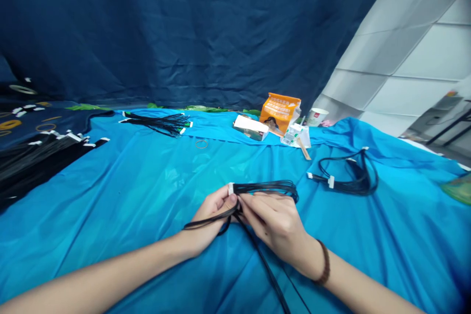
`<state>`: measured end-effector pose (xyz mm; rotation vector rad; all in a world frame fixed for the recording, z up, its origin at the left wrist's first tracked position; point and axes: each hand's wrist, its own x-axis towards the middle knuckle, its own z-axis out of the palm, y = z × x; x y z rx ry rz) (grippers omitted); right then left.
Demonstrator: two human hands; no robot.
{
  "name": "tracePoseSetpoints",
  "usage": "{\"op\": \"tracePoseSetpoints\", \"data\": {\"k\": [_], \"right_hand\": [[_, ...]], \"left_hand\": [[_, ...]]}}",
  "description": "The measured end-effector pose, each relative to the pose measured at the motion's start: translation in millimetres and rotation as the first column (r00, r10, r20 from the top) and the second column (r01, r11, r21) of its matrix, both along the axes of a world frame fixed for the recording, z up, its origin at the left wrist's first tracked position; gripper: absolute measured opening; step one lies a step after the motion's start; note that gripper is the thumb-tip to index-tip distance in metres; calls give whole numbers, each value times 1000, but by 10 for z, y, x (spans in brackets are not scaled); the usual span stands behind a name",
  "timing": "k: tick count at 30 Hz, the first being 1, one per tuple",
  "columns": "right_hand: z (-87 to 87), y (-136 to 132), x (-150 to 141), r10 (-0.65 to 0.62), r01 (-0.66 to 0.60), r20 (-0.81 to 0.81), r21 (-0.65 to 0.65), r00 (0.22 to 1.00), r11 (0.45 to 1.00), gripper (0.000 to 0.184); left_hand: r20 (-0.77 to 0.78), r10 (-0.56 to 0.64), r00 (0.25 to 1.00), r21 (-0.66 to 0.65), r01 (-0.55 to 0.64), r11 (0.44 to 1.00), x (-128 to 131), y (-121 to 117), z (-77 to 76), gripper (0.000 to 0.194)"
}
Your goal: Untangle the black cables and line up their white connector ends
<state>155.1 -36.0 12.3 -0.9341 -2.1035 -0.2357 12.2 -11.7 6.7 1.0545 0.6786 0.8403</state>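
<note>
A bundle of black cables (265, 187) with a white connector (231, 189) at its left end is held in front of me. My left hand (213, 211) is closed around the bundle just below that connector, with its thumb pressed on the cables. A loop hangs over the left wrist side. My right hand (275, 218) has its fingers pinched on the cables close to the left thumb. More black strands (265, 265) run down between my forearms toward the lower edge. What lies under the fingertips is hidden.
Blue sheeting (121, 196) covers the table. Black cable bundles lie at the far left (44, 157), back left (158, 122) and right (353, 186). An orange bag (280, 113), a white box (250, 126), a paper cup (317, 117) and a rubber band (201, 144) are toward the back.
</note>
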Motion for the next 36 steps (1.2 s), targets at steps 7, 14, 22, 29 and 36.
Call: {"op": "tracePoseSetpoints", "data": {"k": [7,14,22,29,36], "right_hand": [[-54,118,171,16,-16,-35,11,999,1000,30],[-47,27,127,178,-213,217,152,960,965,25],[-71,100,13,101,-139,345,87,933,987,19],[-60,95,63,106,-119,260,36,960,992,13],[-79,108,104,105,-85,211,-100,972,991,15]], "left_hand": [[267,-13,964,-292,94,952,-54,141,-26,14],[343,61,937,-418,94,903,-124,263,12,26],[291,130,948,-507,38,861,-62,224,42,30],[273,154,950,-531,15,847,-52,202,88,32],[283,129,950,-503,33,864,-59,192,78,28]]}}
